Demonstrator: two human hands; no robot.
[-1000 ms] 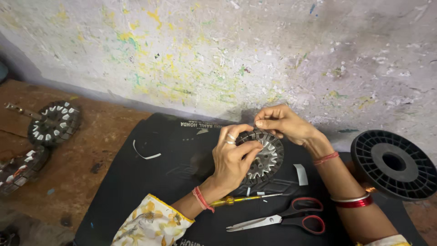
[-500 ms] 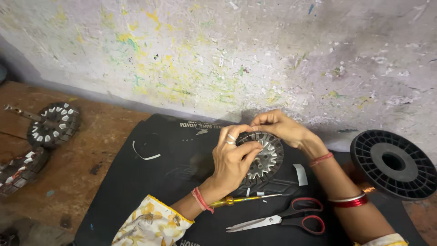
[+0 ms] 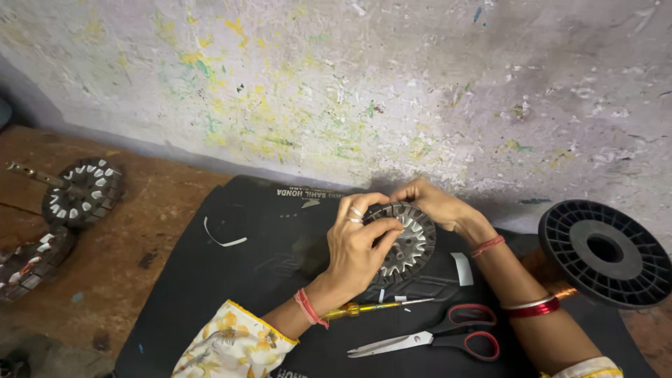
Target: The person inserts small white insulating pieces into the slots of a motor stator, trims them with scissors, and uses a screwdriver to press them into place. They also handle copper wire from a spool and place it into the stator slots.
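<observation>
A round slotted metal stator core (image 3: 407,241) with white slot liners is held upright over the black mat (image 3: 231,280). My left hand (image 3: 358,245) grips its near left rim, thumb and fingers closed on it. Against the core's upper far edge my right hand (image 3: 435,204) is pressed, fingertips pinched at the rim; what they pinch is hidden. Red thread bands and bangles sit on both wrists.
Red-handled scissors (image 3: 448,336) and a yellow-handled screwdriver (image 3: 371,308) lie on the mat near me, with white paper strips (image 3: 461,268) beside them. A black spool (image 3: 605,253) with copper wire stands at right. Two more stator cores (image 3: 82,190) rest at left. A paint-flecked wall is behind.
My right hand has come down from above the core to its upper rim. The core has tilted a little more upright and the left hand has kept its grip.
</observation>
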